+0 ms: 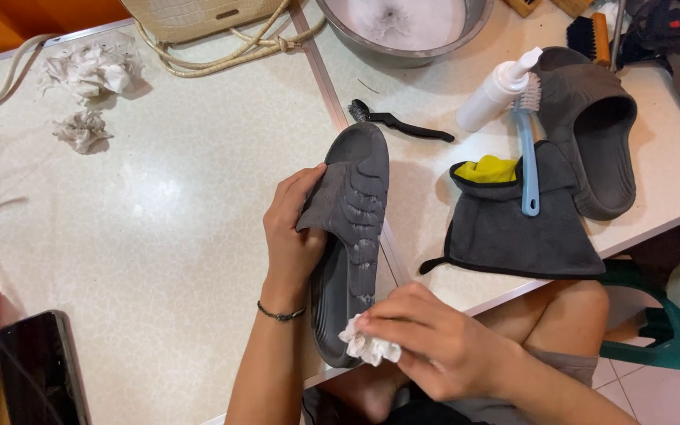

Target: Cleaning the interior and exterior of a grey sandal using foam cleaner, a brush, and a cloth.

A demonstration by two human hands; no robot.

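Now your left hand (291, 236) grips the strap of the dark grey rubber slide sandal (352, 236), holding it on the cream worktop (159, 212). Just below it, your right hand (434, 346) pinches a crumpled white tissue (367, 346) against the sandal's sudsy heel end.

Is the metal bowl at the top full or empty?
Not empty: the metal bowl holds white foamy water. How deep it is, cannot tell.

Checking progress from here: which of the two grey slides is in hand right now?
The foamy grey slide at centre, gripped by the left hand; the right hand presses a white tissue against it. The other slide lies untouched at right.
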